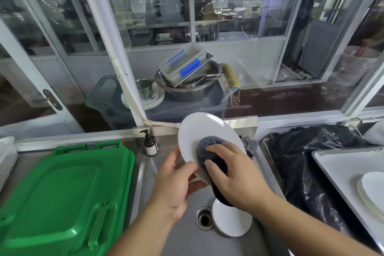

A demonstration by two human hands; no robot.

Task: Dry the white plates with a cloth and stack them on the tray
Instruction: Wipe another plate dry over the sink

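The right hand (232, 174) clutches a dark cloth (209, 149) and presses it against the face of a white plate (199, 129), which the left hand (172, 185) pinches by its lower edge, tilted above the steel sink (187, 239). Another white plate (230, 220) lies in the sink beside the drain (204, 218). At the far right a tray (336, 164) carries a stack of plates (372, 191); a green bin lid (62, 197) lies left of the sink.

- A steel surface (143, 164) with a sunken sink (187, 241) is filling the lower frame.
- A green lid (62, 193) is lying at lower left.
- A pump bottle (150, 145) is standing at centre.
- A white plate (230, 220) is lying in the sink beside the drain (204, 218).
- A tray (332, 170) is sitting at right, carrying stacked plates (372, 193).
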